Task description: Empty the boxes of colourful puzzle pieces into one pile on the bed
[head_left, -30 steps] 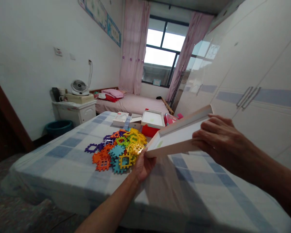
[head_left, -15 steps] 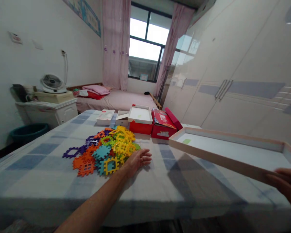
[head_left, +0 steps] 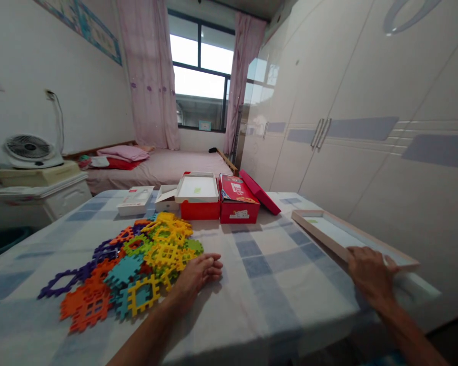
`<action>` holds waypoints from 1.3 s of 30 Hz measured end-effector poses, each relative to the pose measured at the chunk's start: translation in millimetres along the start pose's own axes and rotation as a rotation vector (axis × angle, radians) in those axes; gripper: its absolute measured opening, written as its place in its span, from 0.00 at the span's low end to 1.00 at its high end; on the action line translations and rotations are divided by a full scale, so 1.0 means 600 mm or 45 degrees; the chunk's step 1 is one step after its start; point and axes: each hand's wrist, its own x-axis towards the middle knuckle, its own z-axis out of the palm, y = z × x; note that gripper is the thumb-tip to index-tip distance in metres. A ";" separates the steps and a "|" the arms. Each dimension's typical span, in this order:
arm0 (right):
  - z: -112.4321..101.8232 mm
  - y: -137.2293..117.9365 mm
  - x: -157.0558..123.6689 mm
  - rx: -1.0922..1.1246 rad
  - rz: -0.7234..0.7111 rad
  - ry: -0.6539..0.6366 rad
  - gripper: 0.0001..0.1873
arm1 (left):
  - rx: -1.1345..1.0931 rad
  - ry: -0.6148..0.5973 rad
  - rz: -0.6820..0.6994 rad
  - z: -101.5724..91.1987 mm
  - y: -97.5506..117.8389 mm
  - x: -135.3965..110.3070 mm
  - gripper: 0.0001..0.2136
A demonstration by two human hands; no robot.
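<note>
A pile of puzzle-like plastic building pieces in yellow, orange, green, teal and purple lies on the left of the table. Beside its right edge rests my left hand, holding nothing, its fingers loosely bent and apart. A long, shallow cardboard box lid, pale inside with a small green patch, is at the table's right edge. My right hand grips its near side wall, fingers over the rim. The thumb is hidden.
A checked cloth covers the table. Along its back stand a white box, a small open carton, a shallow white tray on a red box, and another red box with a red lid leaning on it.
The box lid has moved away from me to the table's right edge, with my right hand still on it. My left hand remains beside the pile. The view has turned right.
</note>
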 end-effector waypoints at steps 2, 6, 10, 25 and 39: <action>0.037 -0.028 0.032 0.018 0.018 -0.100 0.14 | 0.028 -0.010 -0.006 -0.002 -0.007 0.004 0.11; 0.104 -0.091 0.115 0.114 0.105 -0.283 0.15 | 0.085 -0.014 0.006 -0.002 -0.017 0.004 0.14; 0.160 -0.142 0.189 0.198 0.189 -0.376 0.17 | 0.174 -0.063 0.021 -0.004 -0.027 0.001 0.16; 0.062 -0.266 0.135 0.917 0.310 -0.169 0.20 | 0.731 -0.061 0.438 0.020 0.044 -0.087 0.13; -0.073 -0.559 -0.018 1.786 -0.233 -0.703 0.19 | 2.001 1.207 0.282 -0.335 0.126 -0.137 0.31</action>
